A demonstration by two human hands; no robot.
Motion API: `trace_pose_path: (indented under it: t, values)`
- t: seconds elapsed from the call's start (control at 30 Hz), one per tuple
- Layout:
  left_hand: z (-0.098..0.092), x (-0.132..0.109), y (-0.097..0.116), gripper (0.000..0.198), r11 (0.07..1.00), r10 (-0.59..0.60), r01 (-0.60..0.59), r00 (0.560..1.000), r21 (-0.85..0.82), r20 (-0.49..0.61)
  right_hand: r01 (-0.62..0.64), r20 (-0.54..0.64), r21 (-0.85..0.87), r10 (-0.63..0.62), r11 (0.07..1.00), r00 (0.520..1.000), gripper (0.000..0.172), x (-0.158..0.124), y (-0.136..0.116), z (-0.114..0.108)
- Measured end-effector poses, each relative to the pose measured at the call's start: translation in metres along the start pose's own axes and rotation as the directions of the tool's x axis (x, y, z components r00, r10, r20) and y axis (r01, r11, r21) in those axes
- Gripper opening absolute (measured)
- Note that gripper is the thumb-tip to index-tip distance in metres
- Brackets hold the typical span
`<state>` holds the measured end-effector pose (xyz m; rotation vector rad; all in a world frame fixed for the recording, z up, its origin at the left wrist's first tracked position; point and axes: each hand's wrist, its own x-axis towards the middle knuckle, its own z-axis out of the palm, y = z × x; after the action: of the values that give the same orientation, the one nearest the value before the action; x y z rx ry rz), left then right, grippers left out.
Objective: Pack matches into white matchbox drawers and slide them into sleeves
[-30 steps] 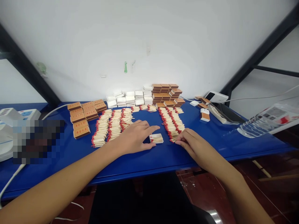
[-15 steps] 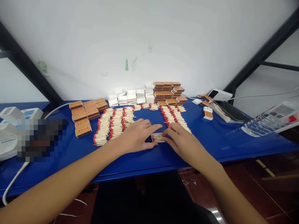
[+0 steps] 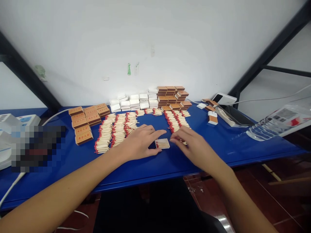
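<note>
Mid-bench [image 3: 243, 147]: left hand [image 3: 139, 142] flat, grip released, steadying match tray [image 3: 162, 143]. Right hand [image 3: 191, 147] just beside it; grip unclear. Likely filling the tray; next calls for aligned loose matches [image 3: 173, 121].

Lying at frame centre on the table [image 3: 218, 152], between left hand [image 3: 139, 142] and right hand [image 3: 191, 147]: a matchbox tray [image 3: 162, 143]. Spreading behind both hands, rows of matches [image 3: 116, 129]; standing behind those, stacked boxes [image 3: 170, 97]; resting at far right, a bottle [image 3: 267, 129].

White wall [image 3: 170, 38] fills the top, evenly lit. Black beams [image 3: 267, 54] slant at both upper corners. Blue table [image 3: 243, 142] spans the middle; glossy red-brown floor [image 3: 286, 200] lower right.
</note>
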<state>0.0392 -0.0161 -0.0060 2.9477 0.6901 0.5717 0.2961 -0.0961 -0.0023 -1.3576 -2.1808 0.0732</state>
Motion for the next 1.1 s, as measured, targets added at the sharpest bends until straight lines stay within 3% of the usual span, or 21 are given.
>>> trace_pose_path:
  t: [0.1, 0.3, 0.53, 1.1]
  values:
    - [0.000, 0.000, 0.000, 0.059, 1.000, 0.006, -0.006, 1.000, 0.006, 0.003, -0.079, -0.069, 0.020, 0.080, 0.997, 0.994, 0.022, -0.018, 0.018, -0.017]
    - [-0.001, -0.001, 0.002, 0.059, 1.000, -0.002, 0.002, 1.000, 0.007, 0.026, -0.066, 0.039, 0.032, 0.065, 0.997, 0.997, 0.022, -0.045, 0.039, -0.017]
    - [0.001, -0.001, -0.001, 0.060, 1.000, -0.013, 0.012, 1.000, 0.018, 0.017, -0.054, 0.037, 0.020, 0.054, 0.998, 0.998, 0.022, -0.040, 0.037, -0.004]
    - [0.002, -0.001, 0.000, 0.058, 1.000, 0.023, -0.023, 1.000, -0.011, -0.015, -0.105, 0.030, -0.022, 0.105, 0.994, 0.994, 0.024, -0.037, 0.036, 0.000]
